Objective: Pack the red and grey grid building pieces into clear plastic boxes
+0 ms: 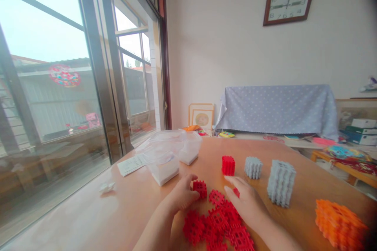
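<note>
At a wooden table [123,211] beside a large window [59,86], a person's left hand [182,195] pinches a small stack of red interlocking tiles [200,188] while the right hand [249,204] rests, fingers curled, on a loose pile of red tiles [218,223], one piece showing at its fingertips. Beyond the hands stand a finished red cube [228,165], a small grey cube [253,167] and a taller grey block [281,182], with an orange block [338,225] at the right edge. Clear plastic containers [171,157] and a folded paper [131,164] sit near the window, and a wall clock [289,2] hangs above a cloth-covered bench [277,110].
</note>
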Demonstrator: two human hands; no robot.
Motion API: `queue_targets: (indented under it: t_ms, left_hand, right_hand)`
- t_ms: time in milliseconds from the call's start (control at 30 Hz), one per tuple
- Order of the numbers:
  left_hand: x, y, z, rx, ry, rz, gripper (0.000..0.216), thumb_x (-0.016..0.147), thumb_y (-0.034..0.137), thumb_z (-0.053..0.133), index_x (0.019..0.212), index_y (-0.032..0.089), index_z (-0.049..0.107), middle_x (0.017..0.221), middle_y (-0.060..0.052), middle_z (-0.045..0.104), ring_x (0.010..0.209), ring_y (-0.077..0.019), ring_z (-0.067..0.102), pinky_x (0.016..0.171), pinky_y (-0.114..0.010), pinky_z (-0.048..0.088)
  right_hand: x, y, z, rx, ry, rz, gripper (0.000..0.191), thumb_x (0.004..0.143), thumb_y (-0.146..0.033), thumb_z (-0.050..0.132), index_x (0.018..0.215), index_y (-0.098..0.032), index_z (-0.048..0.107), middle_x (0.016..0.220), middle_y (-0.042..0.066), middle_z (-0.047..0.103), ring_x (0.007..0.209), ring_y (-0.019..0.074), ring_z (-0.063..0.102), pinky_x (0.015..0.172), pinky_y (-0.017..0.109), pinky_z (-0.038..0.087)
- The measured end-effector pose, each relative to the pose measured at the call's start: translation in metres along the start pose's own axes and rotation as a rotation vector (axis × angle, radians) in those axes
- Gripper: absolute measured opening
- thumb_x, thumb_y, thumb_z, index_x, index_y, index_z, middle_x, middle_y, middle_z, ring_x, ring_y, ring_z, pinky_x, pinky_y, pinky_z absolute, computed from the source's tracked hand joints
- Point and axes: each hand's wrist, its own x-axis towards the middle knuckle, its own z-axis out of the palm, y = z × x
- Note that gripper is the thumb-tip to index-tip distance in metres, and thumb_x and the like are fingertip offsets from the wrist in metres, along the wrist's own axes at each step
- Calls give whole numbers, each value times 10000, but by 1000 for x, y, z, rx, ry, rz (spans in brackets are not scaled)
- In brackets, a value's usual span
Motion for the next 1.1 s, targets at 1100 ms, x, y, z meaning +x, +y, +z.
queue_targets:
  t_ms: [1100]
  left_hand:
    - [2, 10, 6, 64, 217, 242, 324, 765, 114, 516, 1061, 180, 629, 915, -32, 667, 808, -173, 590, 716, -268, 411]
  right_hand:
    - [-14, -2, -34, 78, -362, 125, 334, 746, -247, 625, 1054, -285, 748, 1052, 53, 739, 954, 237, 671, 916, 343, 474]
